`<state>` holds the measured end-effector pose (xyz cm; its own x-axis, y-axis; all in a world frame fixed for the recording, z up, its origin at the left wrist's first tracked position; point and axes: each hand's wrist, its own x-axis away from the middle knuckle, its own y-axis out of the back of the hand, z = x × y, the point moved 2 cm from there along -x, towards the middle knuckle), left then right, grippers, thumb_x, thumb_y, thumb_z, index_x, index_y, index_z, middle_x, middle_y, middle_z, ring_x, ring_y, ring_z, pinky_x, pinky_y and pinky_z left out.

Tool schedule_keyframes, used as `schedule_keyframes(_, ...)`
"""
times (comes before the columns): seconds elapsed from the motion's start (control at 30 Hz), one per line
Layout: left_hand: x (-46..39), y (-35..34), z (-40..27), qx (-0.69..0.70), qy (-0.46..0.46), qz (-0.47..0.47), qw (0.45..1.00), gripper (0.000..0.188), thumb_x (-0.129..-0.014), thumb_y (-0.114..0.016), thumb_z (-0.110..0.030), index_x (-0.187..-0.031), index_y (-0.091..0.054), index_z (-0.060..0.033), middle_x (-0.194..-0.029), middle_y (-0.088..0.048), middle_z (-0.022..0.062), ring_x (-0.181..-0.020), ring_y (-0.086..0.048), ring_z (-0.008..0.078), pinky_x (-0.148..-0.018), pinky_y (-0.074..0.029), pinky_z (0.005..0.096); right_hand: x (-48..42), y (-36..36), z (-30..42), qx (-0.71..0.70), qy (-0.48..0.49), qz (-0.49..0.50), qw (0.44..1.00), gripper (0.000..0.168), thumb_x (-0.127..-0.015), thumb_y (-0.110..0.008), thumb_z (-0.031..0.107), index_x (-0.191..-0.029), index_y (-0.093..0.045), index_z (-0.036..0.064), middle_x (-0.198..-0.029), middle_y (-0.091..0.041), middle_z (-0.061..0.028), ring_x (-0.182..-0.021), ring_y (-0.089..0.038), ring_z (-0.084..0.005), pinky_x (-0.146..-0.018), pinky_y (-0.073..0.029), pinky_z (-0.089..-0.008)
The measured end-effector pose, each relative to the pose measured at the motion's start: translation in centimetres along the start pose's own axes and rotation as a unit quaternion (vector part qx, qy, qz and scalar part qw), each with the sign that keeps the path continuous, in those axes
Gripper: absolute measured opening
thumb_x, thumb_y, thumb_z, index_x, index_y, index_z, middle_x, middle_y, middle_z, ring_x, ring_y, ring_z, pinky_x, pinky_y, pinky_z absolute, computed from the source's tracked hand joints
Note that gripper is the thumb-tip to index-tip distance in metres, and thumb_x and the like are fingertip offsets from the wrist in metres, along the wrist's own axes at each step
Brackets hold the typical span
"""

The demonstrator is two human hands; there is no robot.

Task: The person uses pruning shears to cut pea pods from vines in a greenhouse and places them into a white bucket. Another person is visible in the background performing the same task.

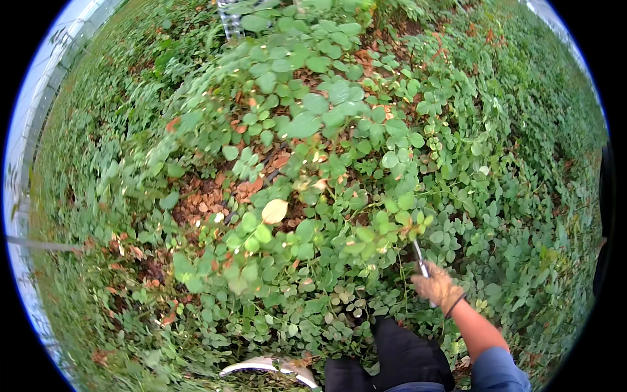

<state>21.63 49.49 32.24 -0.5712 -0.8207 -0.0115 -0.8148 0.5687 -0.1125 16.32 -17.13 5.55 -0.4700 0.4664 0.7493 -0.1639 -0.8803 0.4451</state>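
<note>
My right hand (436, 285), in a soiled tan work glove, is at the lower right, closed around a slim metal tool (420, 257). The tool's shaft points up and away, and its tip is lost among leaves; its exact kind cannot be told. A leafy stem with yellow-green leaves (409, 220) stands just beyond the tip. My left hand is out of view. Before me spreads a dense stand of leafy plants, with a pale yellow leaf (274, 211) near the middle.
A white curved rim of a container (267, 363) shows at the bottom, left of my dark-clothed legs (406, 355). Brown dry leaves (205, 198) cover ground between plants. A pale lattice-like object (231, 22) stands at the top. A grey pole (46, 244) reaches in from the left.
</note>
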Motion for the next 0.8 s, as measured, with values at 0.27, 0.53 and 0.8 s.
schedule_keyframes(0.27,0.0,30.9,5.3,-0.690,0.085,-0.305,0.651,0.068,-0.101,-0.057,-0.057,-0.151,-0.053,-0.0116,-0.140,-0.064,0.0207,-0.120,-0.064,0.0377,-0.106,-0.049,0.0506,5.9,-10.7,-9.0,0.172,-0.083,0.096,0.977,0.036,-0.088,-0.068,0.040,-0.104,-0.064,0.008,-0.082,-0.067,-0.0108,-0.069,-0.064,-0.0254,-0.064,-0.054,-0.0403)
schedule_keyframes(0.53,3.4,41.9,18.7,-0.633,0.338,-0.275,0.640,0.053,-0.104,-0.060,-0.042,-0.146,-0.059,-0.0107,-0.137,-0.065,0.0214,-0.113,-0.066,0.0363,-0.102,-0.052,0.0476,8.5,-11.2,-8.1,0.316,-0.058,0.085,0.943,0.051,-0.083,-0.073,0.051,-0.108,-0.067,0.007,-0.085,-0.070,-0.0106,-0.072,-0.068,-0.0247,-0.064,-0.055,-0.0391)
schedule_keyframes(0.8,2.6,40.9,21.0,-0.627,0.224,-0.197,0.719,0.047,-0.105,-0.059,-0.032,-0.146,-0.059,-0.0104,-0.134,-0.067,0.0214,-0.111,-0.067,0.0343,-0.100,-0.053,0.0440,9.9,-8.2,-6.3,0.132,-0.144,0.115,0.974,0.042,-0.086,-0.072,0.042,-0.106,-0.066,0.005,-0.079,-0.067,-0.0081,-0.065,-0.063,-0.0217,-0.060,-0.052,-0.0378)
